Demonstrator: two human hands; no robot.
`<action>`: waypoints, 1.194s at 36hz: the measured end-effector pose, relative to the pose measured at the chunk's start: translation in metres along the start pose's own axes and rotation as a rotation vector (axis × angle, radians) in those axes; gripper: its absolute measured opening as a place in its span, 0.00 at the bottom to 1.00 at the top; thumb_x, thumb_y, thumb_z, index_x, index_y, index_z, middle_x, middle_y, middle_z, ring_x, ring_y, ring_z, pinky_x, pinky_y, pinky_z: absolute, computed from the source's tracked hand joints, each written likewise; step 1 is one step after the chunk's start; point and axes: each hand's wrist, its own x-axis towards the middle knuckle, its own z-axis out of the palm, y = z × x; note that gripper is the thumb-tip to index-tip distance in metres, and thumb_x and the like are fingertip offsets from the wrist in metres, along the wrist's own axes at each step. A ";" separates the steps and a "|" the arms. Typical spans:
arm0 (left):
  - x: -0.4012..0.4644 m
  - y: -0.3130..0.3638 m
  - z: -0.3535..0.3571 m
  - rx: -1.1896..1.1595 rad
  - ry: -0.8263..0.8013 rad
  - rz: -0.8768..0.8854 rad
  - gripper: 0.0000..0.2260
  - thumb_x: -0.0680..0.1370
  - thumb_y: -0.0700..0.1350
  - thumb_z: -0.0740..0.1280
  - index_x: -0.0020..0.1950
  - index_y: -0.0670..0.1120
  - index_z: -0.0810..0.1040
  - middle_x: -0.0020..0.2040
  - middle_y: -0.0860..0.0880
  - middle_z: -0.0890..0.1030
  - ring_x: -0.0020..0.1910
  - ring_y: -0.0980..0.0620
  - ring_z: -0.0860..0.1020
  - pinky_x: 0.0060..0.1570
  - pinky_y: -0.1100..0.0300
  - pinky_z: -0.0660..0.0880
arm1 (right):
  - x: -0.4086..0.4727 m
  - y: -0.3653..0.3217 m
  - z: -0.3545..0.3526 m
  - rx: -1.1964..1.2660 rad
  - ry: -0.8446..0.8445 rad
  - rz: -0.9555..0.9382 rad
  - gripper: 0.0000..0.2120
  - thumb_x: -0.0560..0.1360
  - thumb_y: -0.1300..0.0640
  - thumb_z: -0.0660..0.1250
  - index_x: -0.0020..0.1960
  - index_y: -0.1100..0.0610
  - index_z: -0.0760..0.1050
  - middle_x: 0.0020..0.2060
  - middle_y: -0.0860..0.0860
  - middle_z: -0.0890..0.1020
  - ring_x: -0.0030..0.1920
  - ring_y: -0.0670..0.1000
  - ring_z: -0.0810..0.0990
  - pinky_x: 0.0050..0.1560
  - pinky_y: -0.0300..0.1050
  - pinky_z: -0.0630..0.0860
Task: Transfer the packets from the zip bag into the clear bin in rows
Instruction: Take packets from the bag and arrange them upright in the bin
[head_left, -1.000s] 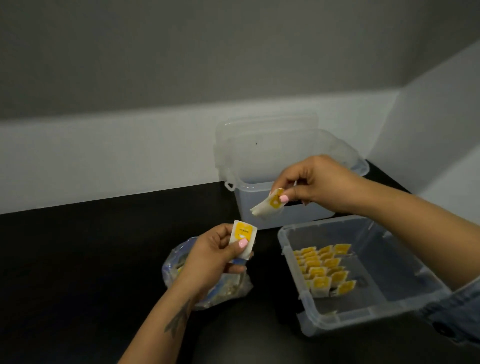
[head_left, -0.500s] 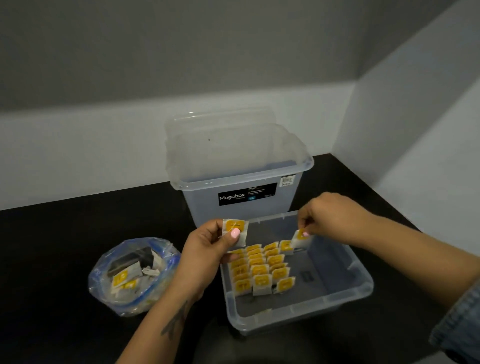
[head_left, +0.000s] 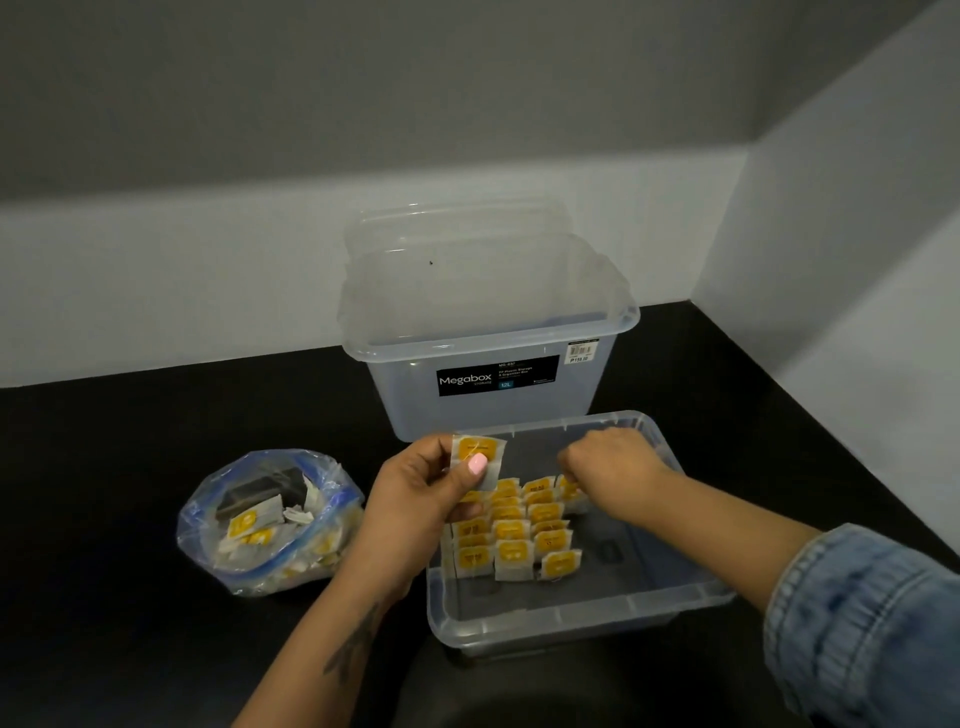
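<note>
- We see a black worktop (head_left: 130, 519) set into a corner of grey and white walls, and everything sits toward its back right corner
- The clear bin (head_left: 571, 621) lies nearest us, low and open, so we can reach straight down onto its floor
- The packets in rows (head_left: 514, 530) stand overlapped along the bin's left side, yellow faces toward us; the right side of its floor is bare, room for more rows
- Our right hand (head_left: 608, 462) is curled down at the far end of the rows, fingertips pinching a packet (head_left: 569, 488) as it goes in at the rightmost row's back end
- Our left hand (head_left: 431, 488) pinches the next packet (head_left: 478, 460) under the thumb, held upright over the bin's left rim, ready, we judge, to pass across
- The zip bag (head_left: 270, 525) sits open-mouthed left of the bin, many packets inside
- A taller tub labelled Megabox (head_left: 488, 338) stands behind the bin, by the back wall
</note>
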 end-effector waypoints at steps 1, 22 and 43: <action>0.000 0.000 0.000 -0.001 0.001 -0.001 0.06 0.75 0.42 0.66 0.50 0.47 0.80 0.44 0.52 0.84 0.45 0.56 0.83 0.40 0.62 0.80 | 0.000 -0.001 0.000 -0.003 0.004 0.005 0.10 0.76 0.62 0.62 0.56 0.55 0.75 0.51 0.54 0.80 0.52 0.55 0.79 0.46 0.47 0.73; 0.008 0.001 0.017 0.193 0.052 0.029 0.08 0.74 0.42 0.69 0.49 0.54 0.78 0.42 0.54 0.82 0.42 0.56 0.82 0.38 0.60 0.81 | -0.034 0.010 -0.060 0.859 0.269 0.013 0.11 0.76 0.45 0.65 0.52 0.50 0.79 0.45 0.45 0.82 0.46 0.44 0.80 0.50 0.42 0.77; 0.009 -0.006 0.021 0.440 0.082 0.174 0.21 0.69 0.45 0.74 0.59 0.56 0.74 0.57 0.59 0.78 0.58 0.61 0.75 0.58 0.63 0.74 | -0.041 0.027 -0.035 0.477 0.091 0.116 0.02 0.75 0.56 0.67 0.46 0.50 0.78 0.41 0.46 0.80 0.41 0.44 0.79 0.46 0.39 0.78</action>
